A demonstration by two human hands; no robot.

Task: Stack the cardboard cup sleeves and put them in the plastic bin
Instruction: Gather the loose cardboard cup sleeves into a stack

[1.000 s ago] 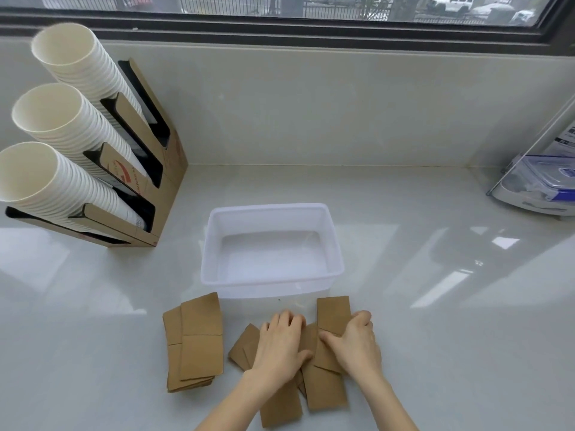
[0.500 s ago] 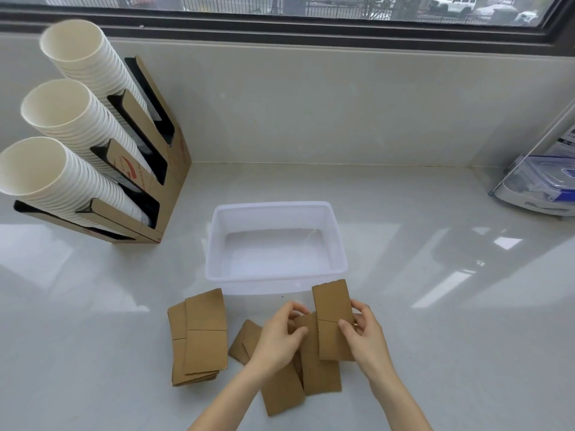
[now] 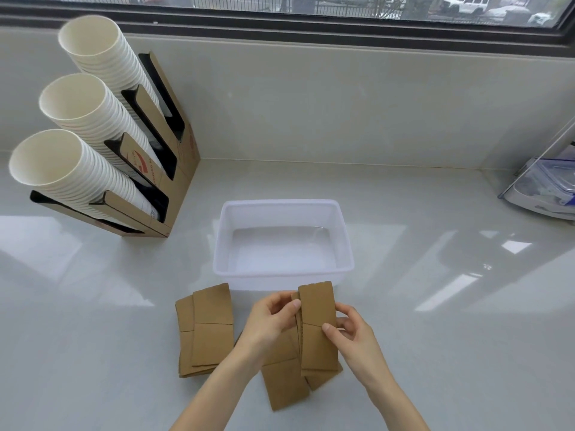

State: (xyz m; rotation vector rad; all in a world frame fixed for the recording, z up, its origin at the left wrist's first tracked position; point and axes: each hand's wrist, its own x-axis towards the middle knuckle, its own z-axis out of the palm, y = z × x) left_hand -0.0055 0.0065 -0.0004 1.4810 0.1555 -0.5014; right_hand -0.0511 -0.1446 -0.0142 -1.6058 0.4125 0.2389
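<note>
A small stack of flat brown cardboard cup sleeves (image 3: 318, 325) is held just in front of the clear plastic bin (image 3: 342, 231), a little above the counter. My left hand (image 3: 270, 325) pinches its left edge and my right hand (image 3: 351, 334) grips its right edge. Loose sleeves (image 3: 284, 384) lie on the counter under my hands, partly hidden. A separate pile of sleeves (image 3: 205, 331) rests to the left. The bin holds nothing.
A cardboard dispenser (image 3: 155, 169) with three rows of white paper cups (image 3: 81, 119) stands at the back left. A clear lidded container (image 3: 547, 188) sits at the far right edge. A wall and window run along the back of the counter.
My hands went from pressing on the loose sleeves on the counter to lifting a few. Both hands now hold them together as one stack, raised toward the bin.
</note>
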